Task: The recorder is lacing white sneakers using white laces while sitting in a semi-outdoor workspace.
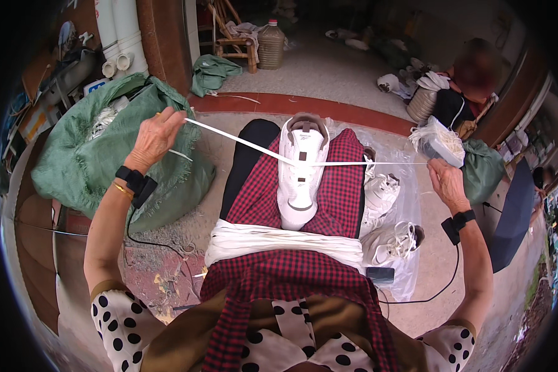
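A white sneaker (299,180) lies on my lap, its toe toward me and its opening away, on a red-and-black checked cloth (344,186). A flat white shoelace (242,140) passes across the upper of the shoe and is drawn out to both sides. My left hand (152,142), raised at the left, pinches one end of it. Out at the right, lower than the left, my right hand (447,185) has its fingers closed on the other end. A thick bundle of white laces (285,243) lies across my lap, nearer to me than the shoe.
A green sack (65,158) with white laces in it stands at the left. Several white shoes (387,245) lie on clear plastic at the right, beside a dark phone (380,274). A person (471,93) sits at the far right near a bunch of white laces (440,139).
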Tool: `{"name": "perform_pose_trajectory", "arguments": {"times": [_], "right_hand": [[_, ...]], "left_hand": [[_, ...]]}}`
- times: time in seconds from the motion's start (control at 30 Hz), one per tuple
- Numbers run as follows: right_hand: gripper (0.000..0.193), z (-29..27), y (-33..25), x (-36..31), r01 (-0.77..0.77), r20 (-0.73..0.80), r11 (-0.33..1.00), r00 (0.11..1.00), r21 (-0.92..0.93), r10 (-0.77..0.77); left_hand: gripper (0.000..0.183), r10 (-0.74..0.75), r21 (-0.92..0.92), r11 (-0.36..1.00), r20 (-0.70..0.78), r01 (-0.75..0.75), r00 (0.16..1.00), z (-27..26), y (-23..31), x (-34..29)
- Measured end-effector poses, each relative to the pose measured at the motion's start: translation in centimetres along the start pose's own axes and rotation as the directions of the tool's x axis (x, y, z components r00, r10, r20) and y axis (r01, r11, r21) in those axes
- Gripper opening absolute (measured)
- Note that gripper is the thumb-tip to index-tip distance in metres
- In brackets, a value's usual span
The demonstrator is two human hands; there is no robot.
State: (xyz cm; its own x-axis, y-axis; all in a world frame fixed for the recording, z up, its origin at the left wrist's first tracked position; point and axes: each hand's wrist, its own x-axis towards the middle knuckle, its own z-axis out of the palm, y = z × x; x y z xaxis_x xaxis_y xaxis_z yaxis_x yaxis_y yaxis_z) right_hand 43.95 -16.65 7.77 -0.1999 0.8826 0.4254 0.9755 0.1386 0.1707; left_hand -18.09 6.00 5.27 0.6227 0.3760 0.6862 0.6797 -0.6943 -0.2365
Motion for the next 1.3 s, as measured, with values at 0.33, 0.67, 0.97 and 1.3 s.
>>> {"name": "perform_pose_trajectory", "arguments": {"times": [0.33,0.67,0.97,1.3], "right_hand": [[0.014,-9.1,6.9,-7.2,-0.424,-0.171,0.846,0.905,-0.322,0.389],[0.016,-0.4,-9.1,0.1,-0.132,-0.349,0.625,0.732,0.769,0.585],[0.006,9.5,-18.6,9.0,-0.036,-0.041,0.301,0.968,0.953,0.246],[0.007,10.7,-18.8,8.7,-0.184,0.103,0.304,0.959,0.935,0.263]], "left_hand": [[0.020,0.019,0.457,0.882,-0.277,0.115,0.961,-15.3,-8.1,-2.6],[0.023,-0.377,-0.217,0.926,-0.589,0.310,0.715,-10.3,5.8,1.1],[0.022,-0.502,-0.921,0.201,0.196,0.334,0.842,5.1,16.2,4.6],[0.014,-0.419,-0.908,0.086,0.340,0.410,0.842,9.3,18.8,3.8]]}}
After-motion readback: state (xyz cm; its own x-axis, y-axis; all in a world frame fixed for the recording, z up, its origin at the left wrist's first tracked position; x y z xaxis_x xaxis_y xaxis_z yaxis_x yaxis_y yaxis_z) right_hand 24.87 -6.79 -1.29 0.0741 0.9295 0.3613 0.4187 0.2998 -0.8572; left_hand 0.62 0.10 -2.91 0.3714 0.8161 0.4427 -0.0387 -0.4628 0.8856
